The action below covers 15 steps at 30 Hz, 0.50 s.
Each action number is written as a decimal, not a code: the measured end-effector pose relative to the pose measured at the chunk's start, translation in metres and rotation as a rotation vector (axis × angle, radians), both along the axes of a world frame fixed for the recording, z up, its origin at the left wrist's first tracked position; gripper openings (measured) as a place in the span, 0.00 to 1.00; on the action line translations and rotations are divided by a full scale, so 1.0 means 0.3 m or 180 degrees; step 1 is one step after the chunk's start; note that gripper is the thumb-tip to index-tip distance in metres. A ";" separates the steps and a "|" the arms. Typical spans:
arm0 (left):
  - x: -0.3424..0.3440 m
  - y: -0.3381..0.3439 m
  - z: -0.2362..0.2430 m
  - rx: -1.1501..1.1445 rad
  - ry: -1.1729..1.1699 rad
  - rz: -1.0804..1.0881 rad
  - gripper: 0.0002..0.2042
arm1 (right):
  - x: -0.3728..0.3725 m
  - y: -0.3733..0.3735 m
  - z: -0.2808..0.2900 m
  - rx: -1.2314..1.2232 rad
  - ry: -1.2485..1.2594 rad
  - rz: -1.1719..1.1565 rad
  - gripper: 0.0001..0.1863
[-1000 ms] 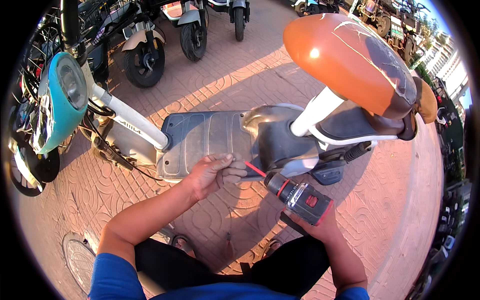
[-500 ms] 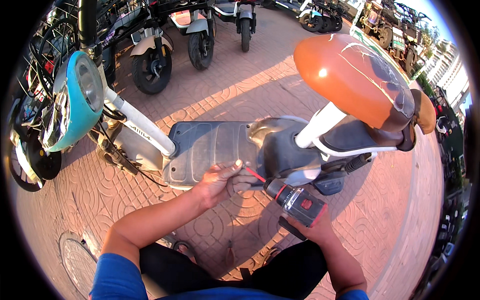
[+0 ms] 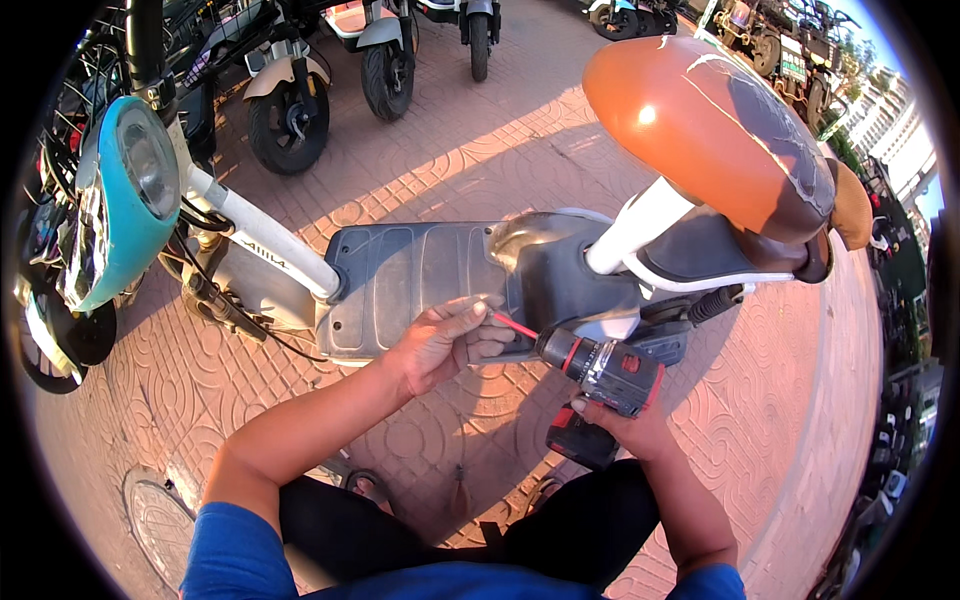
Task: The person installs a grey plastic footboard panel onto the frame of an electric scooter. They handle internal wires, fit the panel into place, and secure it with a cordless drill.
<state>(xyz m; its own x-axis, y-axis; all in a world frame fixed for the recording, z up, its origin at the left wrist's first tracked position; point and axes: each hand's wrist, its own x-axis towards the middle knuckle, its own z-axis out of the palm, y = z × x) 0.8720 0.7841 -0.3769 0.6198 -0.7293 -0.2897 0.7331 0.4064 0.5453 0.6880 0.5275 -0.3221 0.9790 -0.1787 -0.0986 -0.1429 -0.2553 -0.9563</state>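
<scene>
My left hand [image 3: 443,345] is closed in a pinch at the tip of a long red bit [image 3: 515,325]; anything smaller between those fingertips is too small to make out. The bit sits in a black-and-red cordless drill [image 3: 615,380], whose battery [image 3: 580,440] hangs below. My right hand [image 3: 632,428] grips the drill's handle. Both hands are over the near side of a scooter's dark grey footboard [image 3: 400,280], beside the black moulded base of a white seat post [image 3: 635,225]. That post carries an orange saddle [image 3: 680,110] with cracked covering.
The scooter's white front column [image 3: 265,235] and turquoise headlight housing [image 3: 120,240] stand at the left. More parked scooters [image 3: 385,80] line the back, with other vehicles [image 3: 770,50] at upper right. Patterned red paving [image 3: 750,420] and a round cover [image 3: 150,520] are underfoot.
My right hand has turned the drill, so its battery now shows below it. The drill and bit have shifted slightly right. The whole view dipped and came back.
</scene>
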 end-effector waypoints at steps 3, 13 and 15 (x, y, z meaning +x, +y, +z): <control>0.027 -0.014 -0.025 0.0660 -0.0495 0.0295 0.09 | 0.014 0.001 0.021 -0.0474 -0.0110 0.0000 0.30; 0.018 -0.109 -0.151 0.2475 -0.5073 0.0728 0.08 | 0.065 -0.031 0.116 -0.1128 0.0362 0.0095 0.24; 0.006 -0.125 -0.182 0.2511 -0.5461 0.0473 0.08 | 0.067 -0.045 0.131 -0.1262 0.0570 0.0196 0.26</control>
